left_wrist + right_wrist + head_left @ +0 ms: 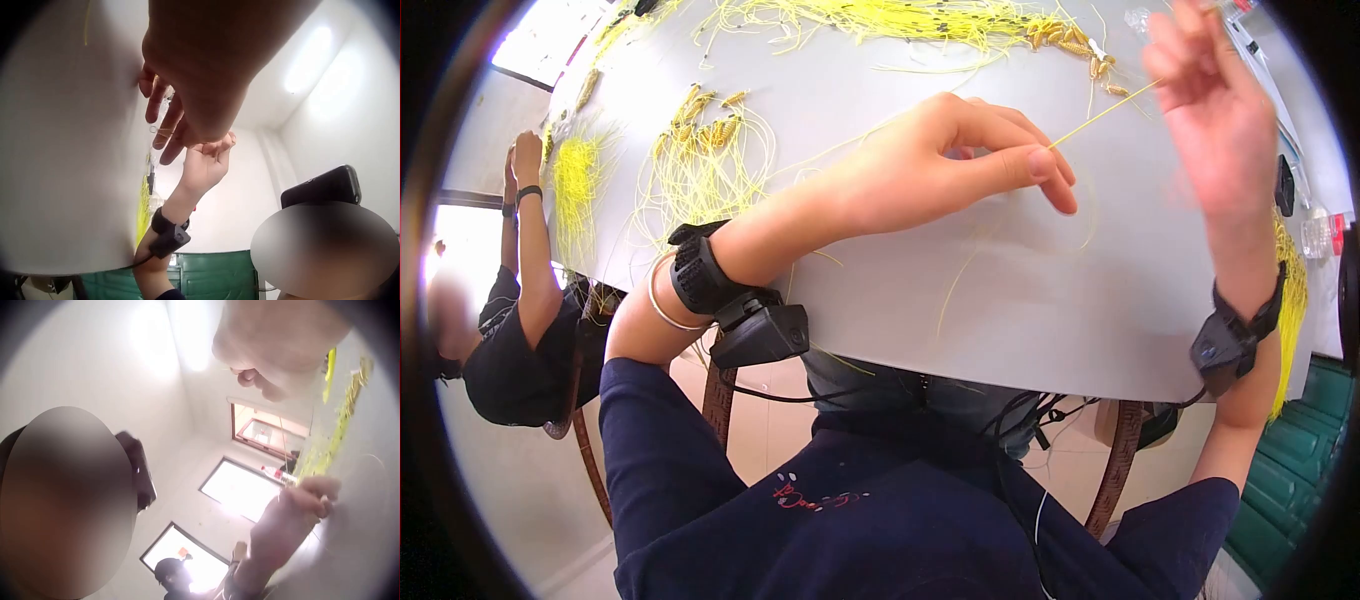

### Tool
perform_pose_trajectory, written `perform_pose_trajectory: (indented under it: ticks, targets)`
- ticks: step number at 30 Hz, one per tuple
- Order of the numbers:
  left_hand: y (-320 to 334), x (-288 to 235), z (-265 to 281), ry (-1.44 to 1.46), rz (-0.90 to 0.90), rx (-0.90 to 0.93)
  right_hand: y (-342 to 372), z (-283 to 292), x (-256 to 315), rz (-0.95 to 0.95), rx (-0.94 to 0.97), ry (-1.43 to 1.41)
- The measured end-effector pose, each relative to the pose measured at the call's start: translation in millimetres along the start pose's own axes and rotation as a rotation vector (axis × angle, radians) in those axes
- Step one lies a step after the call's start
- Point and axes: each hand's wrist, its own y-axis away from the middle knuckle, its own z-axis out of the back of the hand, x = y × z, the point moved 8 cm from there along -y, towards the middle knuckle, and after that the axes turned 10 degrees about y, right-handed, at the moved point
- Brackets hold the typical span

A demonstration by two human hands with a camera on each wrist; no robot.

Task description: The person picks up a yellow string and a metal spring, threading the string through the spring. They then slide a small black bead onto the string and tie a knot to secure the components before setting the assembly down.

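Observation:
My left hand (945,160) is over the table, palm down, with thumb and index finger pinching a thin yellow string (1105,115). From the thumb tip the string runs taut, up and right, to my right hand (1220,130). That hand is raised at the table's right side, somewhat blurred, its curled fingers holding the string's other end. A loose length of pale yellow string hangs below the left hand. In the left wrist view the right hand (207,167) shows beyond the left hand's spread fingers. The right wrist view shows the left hand (294,515) close over the table.
A tangle of yellow strings (700,185) with gold-brown ribbed pieces (700,130) lies left on the grey table (1020,320). A long yellow bundle (900,20) crosses the far side. Another person (520,340) sits at left. A clear bottle (1318,235) stands at right.

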Motion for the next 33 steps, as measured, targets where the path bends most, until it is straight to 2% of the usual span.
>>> perform_pose_trajectory:
  ticks: [2, 3, 5, 6, 11, 12, 14, 15, 17, 18, 20, 21, 23, 24, 25, 27, 33]
  targets:
    - [-0.6, -0.3, 3.5, -0.063, 0.01, -0.043, -9.4, 7.7, 24.0, 0.17, 0.006, 0.085]
    - [-0.9, -1.7, 3.0, -0.063, 0.009, -0.046, -7.9, 4.1, 24.2, 0.169, 0.009, 0.085]
    - [1.4, 10.0, 2.7, -0.058, 0.197, -0.037, -2.8, -3.8, 26.0, 0.203, -0.048, 0.25]
    - [1.6, 8.1, 3.5, -0.061, 0.194, -0.035, -3.6, -1.5, 26.1, 0.209, -0.048, 0.25]
    - [5.5, 10.9, 19.8, -0.132, 0.193, -0.156, -13.1, 23.0, 0.0, -0.067, -0.003, 0.086]
    - [5.1, 10.8, 20.0, -0.135, 0.186, -0.155, -13.2, 20.5, 2.2, -0.06, -0.002, 0.089]
    - [6.3, 12.5, 23.5, -0.017, 0.197, -0.215, -8.8, 16.3, -4.4, -0.177, -0.065, -0.003]
    - [6.2, 13.0, 24.7, -0.019, 0.195, -0.215, -7.4, 15.5, -4.2, -0.174, -0.063, -0.003]
    - [7.0, 11.7, 31.2, 0.031, 0.159, -0.274, -3.2, 6.0, -9.8, -0.197, 0.075, 0.281]
    - [6.9, 10.6, 31.5, 0.029, 0.157, -0.273, -1.9, 5.0, -10.3, -0.194, 0.075, 0.281]
    - [6.8, 8.7, 34.8, 0.087, 0.155, -0.318, 7.0, -20.3, -19.4, -0.182, 0.422, 0.609]
    - [6.2, 7.8, 35.0, 0.086, 0.155, -0.316, 10.2, -22.1, -26.0, -0.181, 0.42, 0.608]
    - [6.2, 7.4, 33.9, 0.103, 0.161, -0.302, 18.9, -31.7, -33.1, 0.022, 0.459, 0.742]
    - [5.9, 7.1, 33.6, 0.103, 0.161, -0.302, 20.4, -32.7, -34.2, 0.055, 0.47, 0.811]
    - [5.9, 7.6, 33.2, 0.121, 0.169, -0.3, 22.2, -35.0, -33.4, 0.055, 0.47, 0.811]
    - [5.8, 7.4, 32.3, 0.138, 0.176, -0.299, 27.0, -40.8, -31.8, 0.093, 0.476, 0.985]
    - [6.8, 8.5, 32.3, 0.158, 0.179, -0.31, 28.0, -33.9, -38.1, 0.076, 0.371, 0.906]
